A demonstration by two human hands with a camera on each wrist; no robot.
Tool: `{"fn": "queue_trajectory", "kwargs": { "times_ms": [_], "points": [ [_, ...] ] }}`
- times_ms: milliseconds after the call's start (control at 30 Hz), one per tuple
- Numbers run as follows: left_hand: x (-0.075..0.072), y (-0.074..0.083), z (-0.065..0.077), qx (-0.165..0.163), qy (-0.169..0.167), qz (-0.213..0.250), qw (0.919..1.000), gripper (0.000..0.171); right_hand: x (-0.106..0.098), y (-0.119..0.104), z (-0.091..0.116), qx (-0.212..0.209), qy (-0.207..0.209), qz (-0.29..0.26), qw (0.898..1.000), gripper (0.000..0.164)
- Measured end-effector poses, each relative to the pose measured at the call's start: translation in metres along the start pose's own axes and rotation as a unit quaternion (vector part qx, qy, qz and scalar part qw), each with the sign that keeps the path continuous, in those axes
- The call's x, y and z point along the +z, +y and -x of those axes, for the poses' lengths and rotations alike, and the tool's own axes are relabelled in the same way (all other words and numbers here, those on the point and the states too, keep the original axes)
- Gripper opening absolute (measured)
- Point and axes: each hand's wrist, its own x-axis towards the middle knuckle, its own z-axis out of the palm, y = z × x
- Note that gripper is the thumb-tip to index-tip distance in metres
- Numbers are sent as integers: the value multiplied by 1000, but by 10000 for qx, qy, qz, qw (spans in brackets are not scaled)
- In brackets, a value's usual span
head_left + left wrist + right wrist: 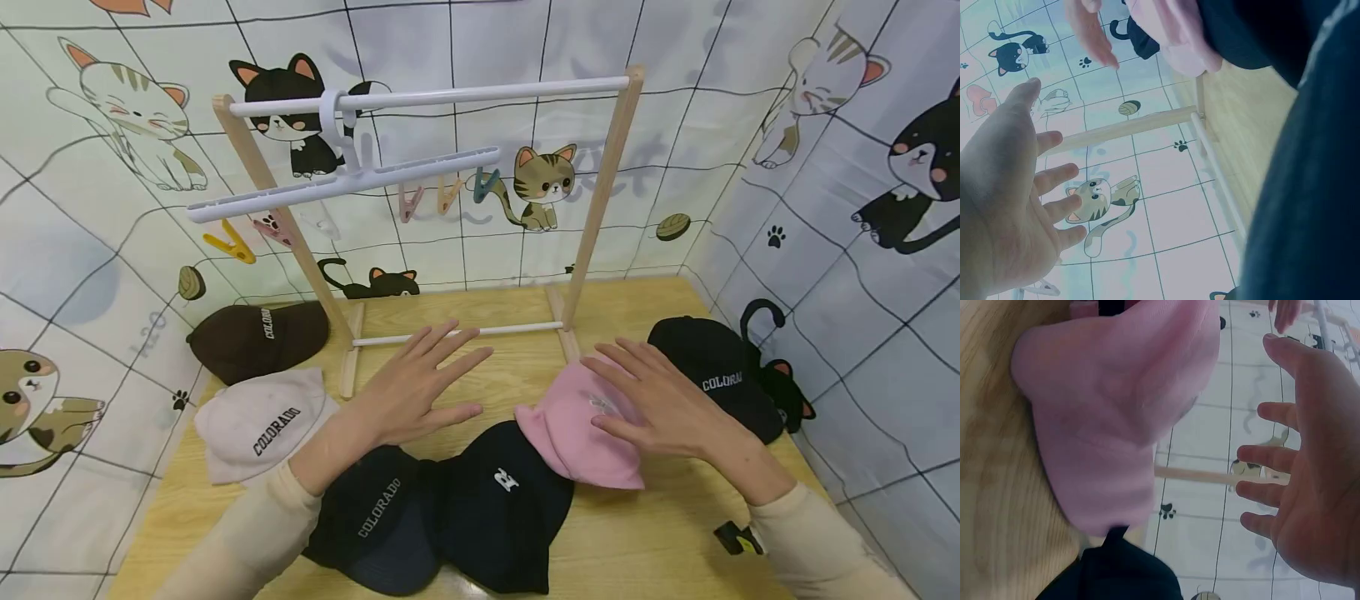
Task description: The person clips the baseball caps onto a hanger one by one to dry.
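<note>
- L hand (pixel 423 379), ctr of frame, is hovering w/ fingers spread, holding nothing.
- R hand (pixel 660 402), right of ctr, is hovering by the pink fabric cap (pixel 558 425), fingers apart, gripping nothing.
- Prob. early stage: white plastic clip hanger (pixel 420 172) is hanging on the white-railed wooden rack (pixel 480 93), upper ctr; its coloured clips (pixel 234 245) are holding no cap.
- Apparently left: pink cap, brown fabric cap (pixel 255 346), pale fabric cap (pixel 251 417) & 3 dark fabric caps (pixel 498 508), all lying on light wood table (pixel 630 550), lower half.
- Containers: none showing.

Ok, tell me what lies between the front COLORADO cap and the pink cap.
In the head view, a dark cap with a white emblem lies between them.
</note>
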Motion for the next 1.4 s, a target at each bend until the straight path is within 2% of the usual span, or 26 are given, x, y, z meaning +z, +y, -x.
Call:
{"fn": "queue_trajectory", "kwargs": {
  "times_ms": [167, 267, 567, 700, 967, 1133, 1267, 1400],
  "points": [
    [-7, -5, -9, -53, 37, 70, 10000, 74, -6, 12, 8, 354, 17, -4, 9994, 82],
    [-11, -10, -14, -121, 49, 110, 9999, 75, -9, 21, 14, 420, 119, 27, 9990, 82],
    [-22, -28, -36, -290, 182, 514, 9981, 74, -17, 48, 31, 928, 160, 59, 9955, 78],
    [-23, -37, -47, -452, 263, 709, 9961, 73, -20, 60, 32, 1028, 236, 172, 9943, 75],
    [-27, -51, -74, -671, 514, 927, 9921, 75, -25, 76, 28, 1403, 39, 217, 9899, 70],
    [-28, -59, -93, -1009, 624, 1315, 9842, 76, -27, 84, 21, 1636, -56, 182, 9863, 68],
    [-27, -63, -106, -1381, 689, 1693, 9734, 78, -26, 90, 15, 1695, -116, 174, 9853, 67],
    [-26, -65, -120, -1612, 760, 2003, 9634, 81, -27, 95, 10, 1748, -251, 122, 9842, 67]
  ]
}}
